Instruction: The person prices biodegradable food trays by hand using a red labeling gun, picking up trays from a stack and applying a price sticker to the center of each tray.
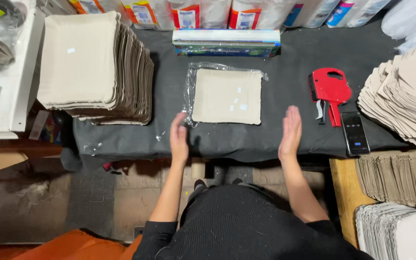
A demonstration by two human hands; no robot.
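Observation:
A small stack of square beige paper plates (pixel 226 96) lies wrapped in clear plastic film on the black-covered table (pixel 285 53). My left hand (pixel 178 137) hovers at the stack's near left corner, fingers straight, holding nothing. My right hand (pixel 291 132) is held edge-up to the right of the stack, fingers together and extended, also holding nothing. Neither hand touches the plates.
A tall pile of the same plates (pixel 92 67) stands at the left. A box of cling film (pixel 226 43) lies behind the stack. A red price-label gun (pixel 331 91) and a phone (pixel 355 133) lie right. More plate piles (pixel 403 96) fill the right side.

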